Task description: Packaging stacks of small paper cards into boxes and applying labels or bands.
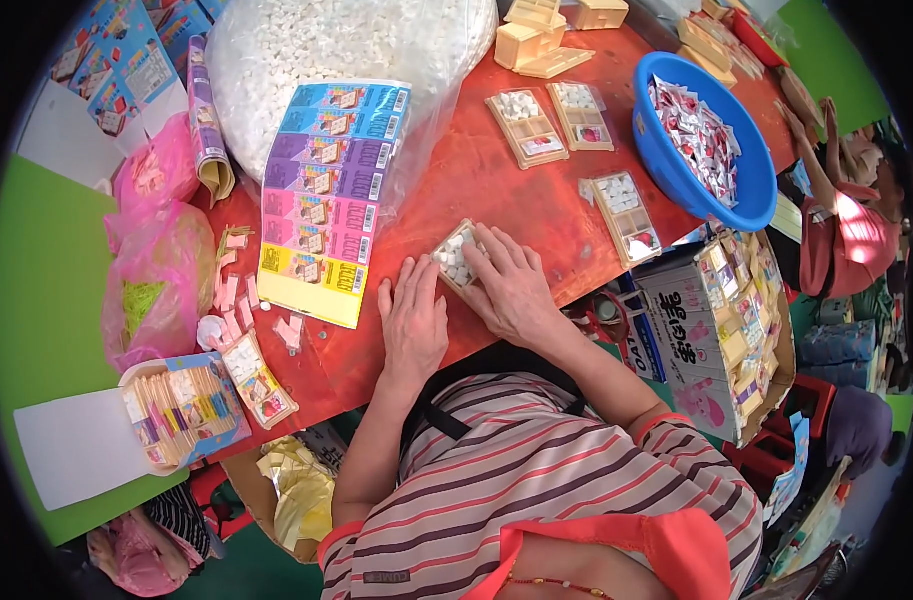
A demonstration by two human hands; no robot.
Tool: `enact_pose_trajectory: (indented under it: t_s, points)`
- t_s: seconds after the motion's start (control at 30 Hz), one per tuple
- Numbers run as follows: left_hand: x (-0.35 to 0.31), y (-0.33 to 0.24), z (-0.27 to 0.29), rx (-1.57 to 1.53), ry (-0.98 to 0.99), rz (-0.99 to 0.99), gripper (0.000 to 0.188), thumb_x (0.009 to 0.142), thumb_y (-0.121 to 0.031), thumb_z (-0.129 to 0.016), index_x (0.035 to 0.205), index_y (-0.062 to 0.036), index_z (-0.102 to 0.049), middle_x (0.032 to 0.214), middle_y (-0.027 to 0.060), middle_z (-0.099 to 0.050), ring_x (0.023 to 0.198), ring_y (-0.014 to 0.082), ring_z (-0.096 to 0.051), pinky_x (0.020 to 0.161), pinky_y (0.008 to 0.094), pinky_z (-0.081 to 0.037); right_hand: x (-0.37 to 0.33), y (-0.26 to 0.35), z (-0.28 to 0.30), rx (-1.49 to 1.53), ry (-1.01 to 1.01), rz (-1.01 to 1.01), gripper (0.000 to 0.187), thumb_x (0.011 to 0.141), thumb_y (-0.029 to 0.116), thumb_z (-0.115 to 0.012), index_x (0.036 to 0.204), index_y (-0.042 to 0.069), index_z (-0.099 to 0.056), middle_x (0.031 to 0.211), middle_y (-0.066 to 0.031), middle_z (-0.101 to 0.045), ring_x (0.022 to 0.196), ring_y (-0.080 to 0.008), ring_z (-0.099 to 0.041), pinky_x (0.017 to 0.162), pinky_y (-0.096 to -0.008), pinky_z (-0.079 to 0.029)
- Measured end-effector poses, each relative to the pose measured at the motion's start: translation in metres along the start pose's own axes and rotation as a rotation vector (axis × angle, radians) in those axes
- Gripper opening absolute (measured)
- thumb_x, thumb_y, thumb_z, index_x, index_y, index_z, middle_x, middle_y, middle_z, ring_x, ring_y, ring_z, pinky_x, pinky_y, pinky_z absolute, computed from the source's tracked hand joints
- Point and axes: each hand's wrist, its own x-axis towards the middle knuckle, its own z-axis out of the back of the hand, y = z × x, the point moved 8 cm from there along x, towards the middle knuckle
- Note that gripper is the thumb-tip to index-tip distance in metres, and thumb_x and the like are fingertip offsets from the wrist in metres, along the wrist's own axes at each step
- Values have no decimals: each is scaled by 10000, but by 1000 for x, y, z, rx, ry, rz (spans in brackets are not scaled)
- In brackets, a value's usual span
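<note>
At the near edge of the red table, a small compartment tray (pixel 456 252) filled at its far end with white pieces lies between my hands. My right hand (pixel 512 285) rests over the tray's right and near part, fingers extended and hiding what lies below. Flat against the tray's left side is my left hand (pixel 415 318), its fingers stretched and together, gripping nothing. Just beyond my left hand, a sheet of coloured stickers (pixel 315 215) in blue, purple, pink and yellow overlaps a big clear bag (pixel 337 45) of white pieces.
A blue basin (pixel 762 205) of small sachets stands at right, beside several part-filled trays (pixel 530 130). Empty trays (pixel 542 45) are stacked at the far edge. Pink slips (pixel 232 290), a filled display box (pixel 192 410) and pink bags lie left. A carton (pixel 692 340) holds trays; another person (pixel 847 230) sits right.
</note>
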Motion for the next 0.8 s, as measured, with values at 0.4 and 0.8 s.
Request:
enact_pose_trajectory:
  t_s: [0.4, 0.8]
  points:
    - [1, 0, 7, -34, -89, -4, 529, 896, -159, -563, 1385, -3, -431, 1455, 177, -415, 1372, 357, -356, 1092, 568, -239, -4, 16, -8, -88, 67, 108, 583, 829, 279, -671, 1346, 85, -483, 1446, -188, -395, 1328, -369, -378, 1004, -485, -346]
    - [2, -9, -3, 132, 46, -39, 584, 889, -220, -590, 1409, -17, -416, 1511, 156, -342, 1415, 324, -298, 1097, 639, -154, -11, 19, -17, -126, 165, 116, 738, 848, 385, -636, 1417, -4, -374, 1502, -238, -300, 1419, -388, -247, 1103, -508, -261]
